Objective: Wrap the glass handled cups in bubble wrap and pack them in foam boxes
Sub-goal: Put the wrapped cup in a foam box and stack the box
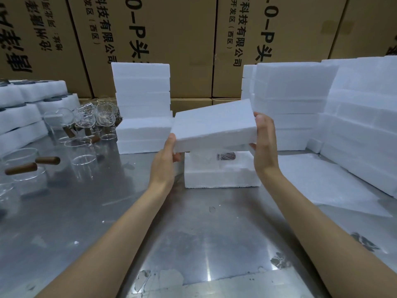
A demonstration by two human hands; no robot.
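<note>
So we've got a foam lid [214,123] held up in the air with both hands, tilted so its 2 o'clock corner sits higher than the rest. Our left hand [166,160] grips the lid's near-left corner, thumb up on the edge and fingers curled underneath, and our right hand [265,143] clamps the right end the same way, thumb on top and fingertips tucked below. Right under it, at about 12 o'clock from us on the metal table [171,233], sits the open foam box [221,173], and we can see a wrapped cup [223,157] lying inside, with what looks like its dark handle showing through the wrap; the lid covers the rest, so we can't tell much more. The lid isn't touching the box on the near side. Over at 9 to 10 o'clock there's a bunch of bare glass cups [83,153] with wooden handles standing on the table. Stacks of foam boxes [142,104] sit at 11 o'clock and more fill 1 to 3 o'clock. A sheet of bubble wrap [318,183] lies flat at 2 o'clock, just beside the box. Big cardboard cartons [182,39] wall off the back.
</note>
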